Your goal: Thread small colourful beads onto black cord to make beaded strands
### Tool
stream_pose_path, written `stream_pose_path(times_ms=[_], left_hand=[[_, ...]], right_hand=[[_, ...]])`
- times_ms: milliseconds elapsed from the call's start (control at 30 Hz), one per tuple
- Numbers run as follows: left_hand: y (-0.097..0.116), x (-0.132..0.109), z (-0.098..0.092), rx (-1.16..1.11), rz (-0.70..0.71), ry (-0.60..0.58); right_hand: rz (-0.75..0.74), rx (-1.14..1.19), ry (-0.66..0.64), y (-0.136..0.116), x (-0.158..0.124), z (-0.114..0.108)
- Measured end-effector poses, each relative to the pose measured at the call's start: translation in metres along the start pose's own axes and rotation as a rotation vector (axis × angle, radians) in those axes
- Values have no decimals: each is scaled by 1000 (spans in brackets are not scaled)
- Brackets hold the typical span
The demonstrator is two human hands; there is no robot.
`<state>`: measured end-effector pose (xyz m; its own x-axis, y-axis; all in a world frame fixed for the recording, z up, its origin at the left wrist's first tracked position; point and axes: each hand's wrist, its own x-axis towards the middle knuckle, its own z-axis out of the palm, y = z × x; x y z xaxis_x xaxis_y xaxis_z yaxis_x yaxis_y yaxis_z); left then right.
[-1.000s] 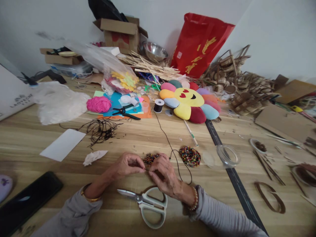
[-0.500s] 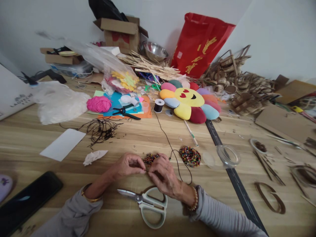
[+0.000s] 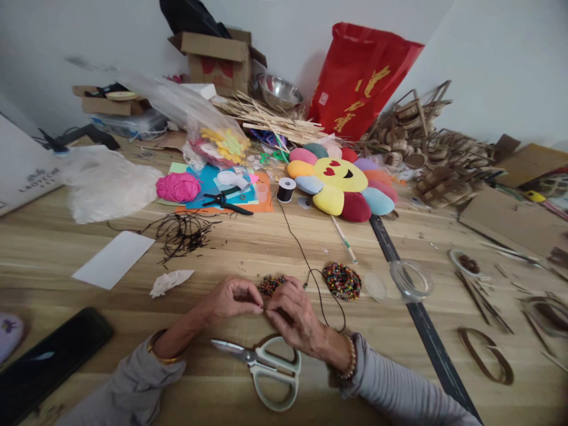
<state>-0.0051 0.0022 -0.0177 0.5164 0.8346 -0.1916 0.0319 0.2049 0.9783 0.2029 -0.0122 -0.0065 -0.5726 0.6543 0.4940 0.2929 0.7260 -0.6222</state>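
Observation:
My left hand (image 3: 235, 299) is closed in a pinch, its thumb and fingertip almost meeting those of my right hand (image 3: 295, 313). A tiny dark bit of cord shows between the two pinches; fingers cover most of it. Black cord (image 3: 293, 228) runs from a spool (image 3: 286, 189) down to the table, looping beside my right hand. Multicoloured beads (image 3: 270, 285) lie just behind my fingers, partly hidden. A coiled heap of bead strings (image 3: 342, 281) rests to the right. Below both hands lie open scissors (image 3: 270, 364) with pale handles.
To the left are tangled black cords (image 3: 184, 236), a white card (image 3: 114, 260), crumpled tissue (image 3: 171, 283) and a phone (image 3: 55, 361). Pliers (image 3: 226, 201), pink yarn (image 3: 178, 187) and a flower cushion (image 3: 341, 180) lie farther back. A clear tape roll (image 3: 410, 281) sits right.
My left fingertips have shifted very slightly right, toward my right hand. Everything else looks the same.

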Motion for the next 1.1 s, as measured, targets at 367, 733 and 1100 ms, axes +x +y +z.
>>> stream_pose_path(times_ms=[367,733,1100], left_hand=[[9,-1,4,-82,-67,-18],[6,0,3,11,70,-28],[15,-1,9,115,66,2]], right_hand=[[-53,62,23,0,1,0],[-32,48,5,0,0,0],[-52,32,3,-2,2,1]])
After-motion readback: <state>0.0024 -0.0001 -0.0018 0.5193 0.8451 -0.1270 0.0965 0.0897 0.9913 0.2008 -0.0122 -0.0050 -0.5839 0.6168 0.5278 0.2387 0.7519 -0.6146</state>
